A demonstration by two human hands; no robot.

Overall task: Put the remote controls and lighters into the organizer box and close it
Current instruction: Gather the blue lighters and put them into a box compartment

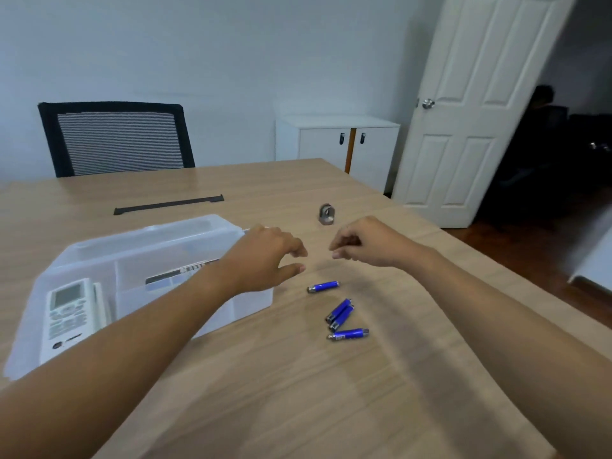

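Note:
A clear plastic organizer box (pixel 86 260) stands open on the left of the wooden table, its lid tilted back. A white remote control (pixel 68 318) lies in its left compartment; a dark-striped remote (pixel 180 276) lies farther in, partly hidden by my left arm. Several blue lighters lie on the table to the right of the box: one (pixel 324 286) nearest my hands, two side by side (pixel 339 313), one (pixel 348 334) closest to me. My left hand (pixel 268 258) hovers over the box's right corner, fingers apart and empty. My right hand (pixel 367 241) hovers beyond the lighters, fingers loosely curled, nothing in it.
A small grey metal ring-shaped object (pixel 327 214) stands on the table beyond my hands. A black cable slot (pixel 169 204) runs across the table's far part. A black mesh chair (pixel 116 139) stands behind the table. A white cabinet (pixel 337 140) and a white door (pixel 477 101) are at the right.

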